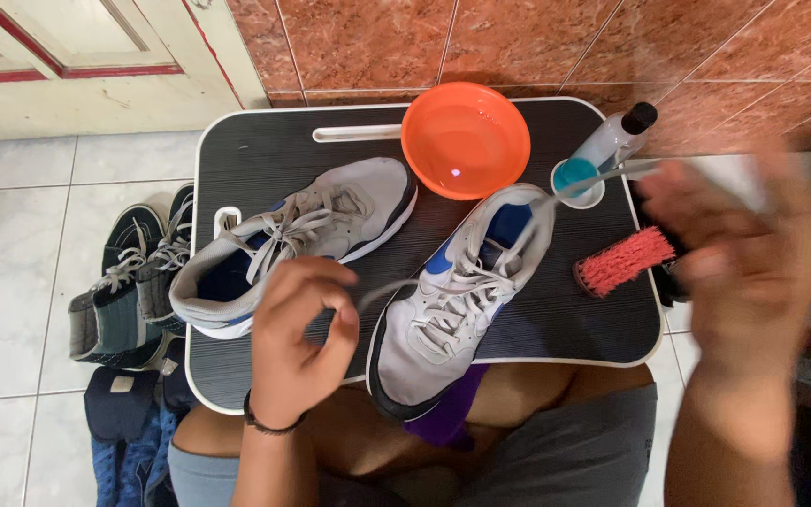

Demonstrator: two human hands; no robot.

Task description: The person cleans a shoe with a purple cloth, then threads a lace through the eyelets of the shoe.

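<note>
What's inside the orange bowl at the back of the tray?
The orange bowl holds clear liquid with its bare orange bottom showing through; nothing else is in it. The tray surface under it is hidden.

A reddish-brown tiled wall (537,38) fills twelve to two o'clock; a cream door with red trim (77,56) stands at eleven. Pale glossy marbled floor tiles (11,244) spread at nine o'clock.

Right hand (743,253) is motion-blurred; its grip cannot be told.
</note>
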